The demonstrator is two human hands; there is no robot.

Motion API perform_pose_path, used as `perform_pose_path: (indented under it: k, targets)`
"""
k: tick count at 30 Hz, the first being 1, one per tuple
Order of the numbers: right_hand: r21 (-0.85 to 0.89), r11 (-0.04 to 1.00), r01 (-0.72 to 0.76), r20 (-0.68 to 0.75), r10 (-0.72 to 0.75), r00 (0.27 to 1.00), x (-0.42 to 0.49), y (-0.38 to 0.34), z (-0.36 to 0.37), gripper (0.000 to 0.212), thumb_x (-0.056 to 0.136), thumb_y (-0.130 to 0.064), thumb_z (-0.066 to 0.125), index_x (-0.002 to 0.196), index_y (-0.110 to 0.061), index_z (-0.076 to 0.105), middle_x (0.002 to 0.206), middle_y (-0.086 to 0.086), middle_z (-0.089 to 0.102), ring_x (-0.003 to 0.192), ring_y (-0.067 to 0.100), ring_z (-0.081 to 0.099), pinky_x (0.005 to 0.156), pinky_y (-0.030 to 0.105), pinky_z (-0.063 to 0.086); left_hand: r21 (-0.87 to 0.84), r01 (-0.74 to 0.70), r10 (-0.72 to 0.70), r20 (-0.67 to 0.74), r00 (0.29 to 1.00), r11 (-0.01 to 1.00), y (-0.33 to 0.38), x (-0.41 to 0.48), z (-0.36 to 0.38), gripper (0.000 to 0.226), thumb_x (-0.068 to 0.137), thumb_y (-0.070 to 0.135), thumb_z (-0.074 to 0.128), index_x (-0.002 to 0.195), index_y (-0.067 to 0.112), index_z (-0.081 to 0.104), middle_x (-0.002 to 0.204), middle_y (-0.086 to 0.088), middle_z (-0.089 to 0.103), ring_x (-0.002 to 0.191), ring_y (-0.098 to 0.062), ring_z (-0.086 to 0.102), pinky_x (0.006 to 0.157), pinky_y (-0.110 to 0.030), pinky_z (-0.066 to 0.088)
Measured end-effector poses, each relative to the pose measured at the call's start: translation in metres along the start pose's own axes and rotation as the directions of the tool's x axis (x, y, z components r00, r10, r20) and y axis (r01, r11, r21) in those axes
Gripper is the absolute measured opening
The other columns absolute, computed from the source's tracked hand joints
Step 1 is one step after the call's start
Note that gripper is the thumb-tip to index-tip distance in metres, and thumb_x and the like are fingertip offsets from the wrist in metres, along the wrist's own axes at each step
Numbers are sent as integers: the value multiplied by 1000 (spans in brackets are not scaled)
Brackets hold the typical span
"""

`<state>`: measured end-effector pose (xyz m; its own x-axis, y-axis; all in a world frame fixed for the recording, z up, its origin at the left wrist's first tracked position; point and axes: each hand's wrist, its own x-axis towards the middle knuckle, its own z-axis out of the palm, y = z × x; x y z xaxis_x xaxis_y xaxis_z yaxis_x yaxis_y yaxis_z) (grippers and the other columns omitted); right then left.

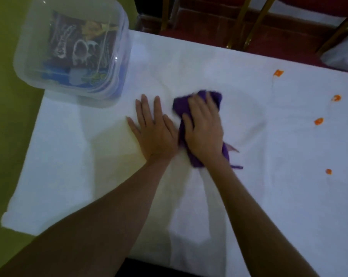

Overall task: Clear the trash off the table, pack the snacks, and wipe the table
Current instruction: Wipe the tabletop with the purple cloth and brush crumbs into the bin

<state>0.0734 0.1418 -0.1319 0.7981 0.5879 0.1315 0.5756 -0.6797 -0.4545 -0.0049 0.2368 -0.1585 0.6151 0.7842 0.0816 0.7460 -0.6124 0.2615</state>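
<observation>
1. A white-clothed table (69,156) fills the view, with red chairs (209,19) beyond its far edge.
2. The left hand (155,132) lies flat on the table, fingers straight and spread, holding nothing.
3. The right hand (204,128) presses palm-down on the purple rag (179,108), fingers fairly straight.
4. The rag lies mid-table, its long axis running from the near edge toward the far edge.
5. A clear box (119,62) of snack packets (79,50) sits at the far left corner; orange spots (318,121) mark the right side.

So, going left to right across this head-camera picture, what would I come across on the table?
A clear plastic container of snack packets → left hand, lying flat → right hand on the purple cloth → orange spots.
</observation>
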Motion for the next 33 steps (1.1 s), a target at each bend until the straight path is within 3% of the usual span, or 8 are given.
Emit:
perform_pose_path:
  k: [5, 9, 12, 17, 21, 25, 30, 33]
  targets:
    - [-4, 970, -242, -57, 242, 969, -105, 43, -42, 41, 99, -21, 53, 137, -7, 55, 146, 8, 53, 144, 28, 37, 116, 43, 35, -8, 22, -22, -17, 1000, 1000, -1, 0, 0, 53, 101, 30, 29, 153, 24, 31, 164, -7, 20, 153, -25, 13, 120, -59, 10]
    - [19, 841, -540, -237, 529, 815, -70, 62, -42, 44, 99, -24, 49, 138, -4, 53, 145, 11, 53, 143, 34, 37, 116, 47, 33, -29, 12, -12, -14, 1000, 1000, -1, 2, 2, 52, 100, 31, 27, 152, 25, 34, 163, -8, 24, 152, -25, 15, 120, -59, 10]
    - [13, 900, -435, -201, 428, 881, -79, 13, -16, 44, 98, -24, 52, 135, -2, 56, 143, 14, 55, 142, 37, 39, 116, 49, 33, -63, -23, 26, 33, 999, 998, -7, -2, -1, 53, 101, 29, 26, 152, 22, 34, 163, -10, 23, 152, -26, 16, 121, -56, 11]
    - [-23, 995, -94, 193, 97, 976, -216, -38, -31, 43, 104, -33, 45, 143, -17, 50, 156, 1, 41, 152, 20, 21, 125, 38, 15, -135, -260, 277, 127, 952, 956, -53, -34, -23, 50, 102, 21, 26, 151, 16, 35, 163, -12, 23, 152, -27, 16, 122, -51, 15]
    - [-57, 973, -224, 59, 228, 972, -232, 9, -57, 45, 98, -29, 54, 138, -9, 55, 150, 6, 48, 146, 26, 34, 117, 48, 33, -182, -214, 231, 76, 970, 960, -107, -104, -48, 47, 101, 17, 34, 147, 10, 43, 160, -16, 28, 150, -31, 22, 120, -53, 21]
    - [-74, 862, -502, -122, 492, 862, -160, -9, -34, 47, 99, -31, 49, 139, -8, 50, 150, 8, 48, 145, 31, 33, 119, 47, 28, -156, -33, 53, 124, 991, 987, -146, -158, -64, 52, 102, 23, 31, 152, 10, 34, 163, -11, 21, 153, -25, 13, 123, -51, 9]
    - [-90, 991, -101, 105, 111, 988, -161, -82, 10, 46, 102, -34, 45, 141, -11, 50, 153, 8, 44, 148, 29, 27, 123, 45, 20, -99, -15, 27, 116, 993, 995, -162, -170, -70, 55, 103, 30, 26, 153, 9, 29, 163, -9, 22, 152, -24, 15, 123, -52, 10]
    - [-30, 984, 174, 317, -155, 936, -228, -85, -6, 47, 102, -38, 48, 143, -15, 50, 156, 3, 41, 150, 25, 25, 124, 43, 19, -90, -32, 42, 107, 993, 995, -167, -172, -73, 56, 103, 31, 22, 155, 9, 26, 164, -7, 22, 153, -22, 15, 123, -53, 11]
